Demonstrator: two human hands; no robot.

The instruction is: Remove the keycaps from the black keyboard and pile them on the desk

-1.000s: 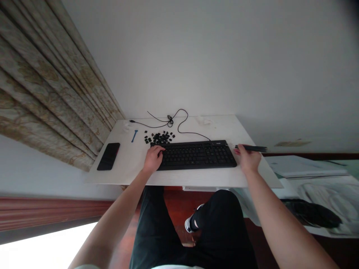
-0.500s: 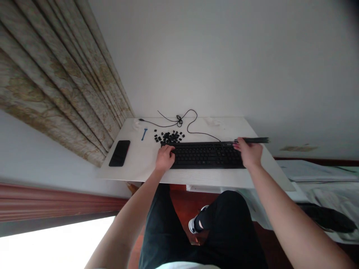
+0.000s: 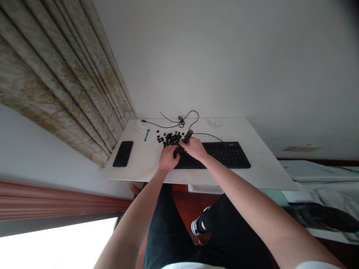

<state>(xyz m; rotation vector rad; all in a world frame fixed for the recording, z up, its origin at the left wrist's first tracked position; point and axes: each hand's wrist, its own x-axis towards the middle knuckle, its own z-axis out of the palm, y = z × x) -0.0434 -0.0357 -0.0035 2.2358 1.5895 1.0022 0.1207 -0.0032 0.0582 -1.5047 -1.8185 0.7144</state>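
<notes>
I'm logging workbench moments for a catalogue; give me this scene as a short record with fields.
Left hand: at the keyboard's left end
Right hand: holding a black tool over the keyboard's left part, beside the left hand
Keyboard: black, lying on the white desk
Keycaps: loose black heap behind the keyboard's left end
Cable: behind the keyboard, bunched midway
Blue tool: left of the keycaps
Phone: desk's left side

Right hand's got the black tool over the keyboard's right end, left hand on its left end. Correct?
Not quite: in the head view, the right hand holds the black tool beside the left hand, over the keyboard toward its left end, not its right. The rest stands.
</notes>
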